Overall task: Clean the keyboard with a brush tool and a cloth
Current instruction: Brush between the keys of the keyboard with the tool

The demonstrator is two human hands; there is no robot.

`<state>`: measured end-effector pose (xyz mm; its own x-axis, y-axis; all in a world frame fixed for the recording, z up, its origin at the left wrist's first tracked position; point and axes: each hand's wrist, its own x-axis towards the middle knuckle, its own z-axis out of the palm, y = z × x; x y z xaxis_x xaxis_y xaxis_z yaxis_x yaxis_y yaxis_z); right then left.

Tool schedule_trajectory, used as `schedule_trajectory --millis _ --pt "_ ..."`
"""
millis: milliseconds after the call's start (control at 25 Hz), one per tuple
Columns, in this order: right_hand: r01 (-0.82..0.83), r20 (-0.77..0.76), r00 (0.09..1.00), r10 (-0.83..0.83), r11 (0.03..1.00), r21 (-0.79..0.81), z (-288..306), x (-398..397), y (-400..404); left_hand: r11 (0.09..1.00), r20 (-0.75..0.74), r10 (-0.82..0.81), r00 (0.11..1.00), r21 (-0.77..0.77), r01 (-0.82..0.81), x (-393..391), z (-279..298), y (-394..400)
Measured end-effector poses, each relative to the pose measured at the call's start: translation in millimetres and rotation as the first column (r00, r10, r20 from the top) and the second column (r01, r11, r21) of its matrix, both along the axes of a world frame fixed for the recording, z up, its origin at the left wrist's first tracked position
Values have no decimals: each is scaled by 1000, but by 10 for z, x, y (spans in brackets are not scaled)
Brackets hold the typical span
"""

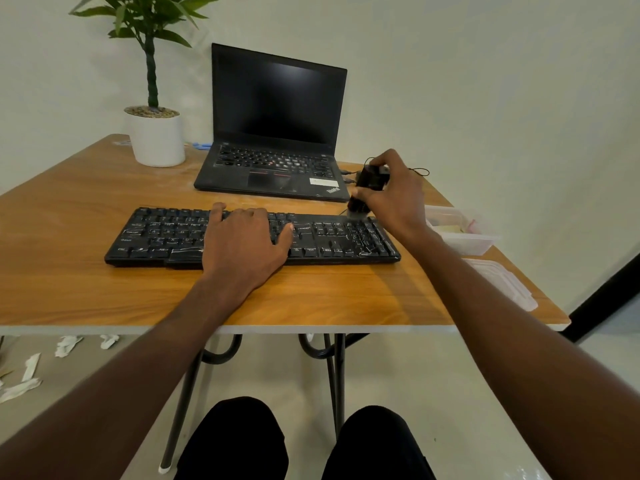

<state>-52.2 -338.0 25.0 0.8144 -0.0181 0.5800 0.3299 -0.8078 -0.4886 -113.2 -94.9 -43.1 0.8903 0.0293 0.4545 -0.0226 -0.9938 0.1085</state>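
Your left hand lies flat, fingers spread, on the middle of the keyboard on the table. Your right hand grips the brush, its bristles touching the keyboard's far right corner.

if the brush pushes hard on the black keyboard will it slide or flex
The keyboard is probably stiff: it lies flat along the wooden table with no sag. It looks light and low, so on that smooth top it might slide. The left hand rests flat on its keys, which likely pins it while the right hand holds the brush tool at its far right edge.
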Motion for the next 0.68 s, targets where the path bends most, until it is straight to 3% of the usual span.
schedule_trajectory --millis 80,200,360,520,600,680 --pt "15 -30 999 -17 998 -54 -65 3 -18 1000 -8 4 1000 6 -4 -2 -5 2" --pt "165 -7 986 -167 979 -121 -47 38 -46 1000 -5 7 1000 10 -7 -5 -10 4" --pt "28 -61 998 -29 999 -21 -60 2 -26 1000 -14 6 1000 12 -5 -5 -23 11" --pt "190 -2 982 -191 978 -90 -70 24 -78 1000 -19 8 1000 22 -7 6 -32 20" --pt "129 21 992 -128 989 -78 -89 -28 -8 1000 -21 8 1000 22 -8 4 -26 13" --pt "27 -42 999 -25 998 49 -87 -70 99 1000 -20 10 1000 21 -9 5 -29 15"
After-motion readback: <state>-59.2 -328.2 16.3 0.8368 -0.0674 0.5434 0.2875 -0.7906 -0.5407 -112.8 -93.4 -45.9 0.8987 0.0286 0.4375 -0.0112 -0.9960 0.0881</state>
